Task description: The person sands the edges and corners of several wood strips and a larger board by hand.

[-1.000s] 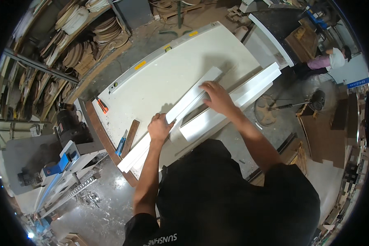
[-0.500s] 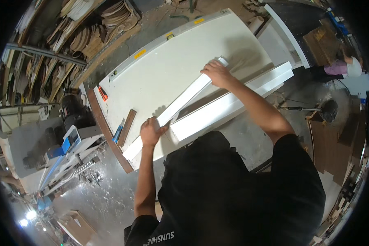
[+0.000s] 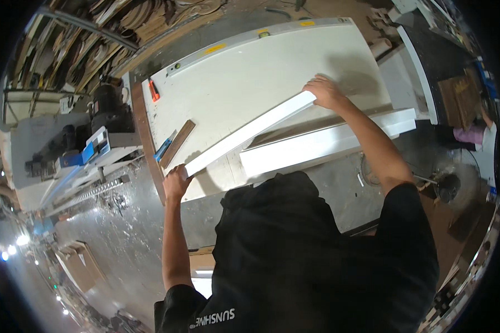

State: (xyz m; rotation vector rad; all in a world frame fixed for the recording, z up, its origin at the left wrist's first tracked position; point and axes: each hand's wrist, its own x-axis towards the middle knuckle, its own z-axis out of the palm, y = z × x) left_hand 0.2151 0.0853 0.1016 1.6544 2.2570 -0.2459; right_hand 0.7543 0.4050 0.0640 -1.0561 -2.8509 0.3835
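I hold a long white board [image 3: 249, 133] by its two ends over a big white work table [image 3: 250, 66]. My left hand [image 3: 176, 182] grips its near left end at the table's front corner. My right hand [image 3: 325, 92] grips the far right end. A second, wider white board [image 3: 322, 143] lies along the table's front edge just below the held one. My dark shirt hides the lower middle of the view.
A thin brown wood strip [image 3: 178, 143] and a blue tool [image 3: 163, 150] lie near the table's left edge, with a small orange item [image 3: 154, 91] farther back. Machinery [image 3: 89, 139] stands left; stacked wood fills shelves [image 3: 94, 50] behind. Another person [image 3: 475, 133] is at far right.
Both hands have slid outward from the board's middle to its ends, and the long white board now sits lifted and apart from the wider board.
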